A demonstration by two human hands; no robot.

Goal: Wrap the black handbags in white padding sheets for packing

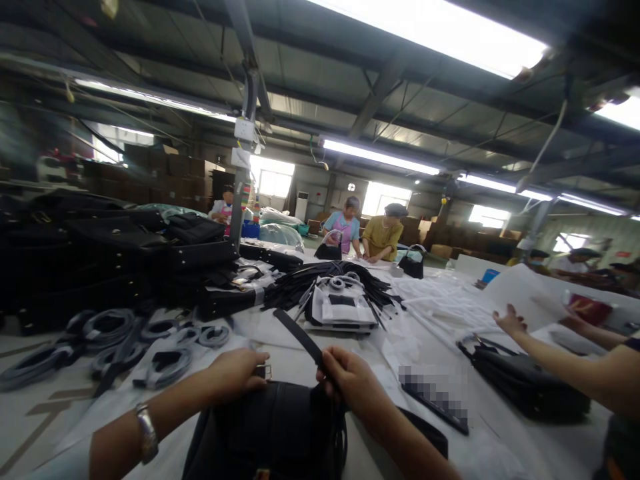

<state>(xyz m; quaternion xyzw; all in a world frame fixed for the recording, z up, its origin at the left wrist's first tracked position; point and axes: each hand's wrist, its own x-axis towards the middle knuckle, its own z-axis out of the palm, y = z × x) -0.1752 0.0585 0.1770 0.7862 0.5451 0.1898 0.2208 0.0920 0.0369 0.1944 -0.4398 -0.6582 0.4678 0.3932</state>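
A black handbag (273, 427) stands upright in front of me at the lower middle. At its top left, my left hand (240, 375) is closed, with thumb and fingers on a small metal buckle (265, 371). My right hand (347, 380) is closed round a flat black strap (300, 337) at the bag's top right. The strap's free end points up and to the left, above the bag. Whatever lies under my right fingers is hidden. A silver bracelet (147, 432) is on my left wrist.
Black bags (115, 260) are piled at the left, with wrapped coiled straps (167, 365) nearby. Ahead lies a bundle of black strips (295, 285) beside a wrapped bag (343, 303). On the right, a co-worker's hands (513, 323) are above another black bag (530, 383). Other people work farther back.
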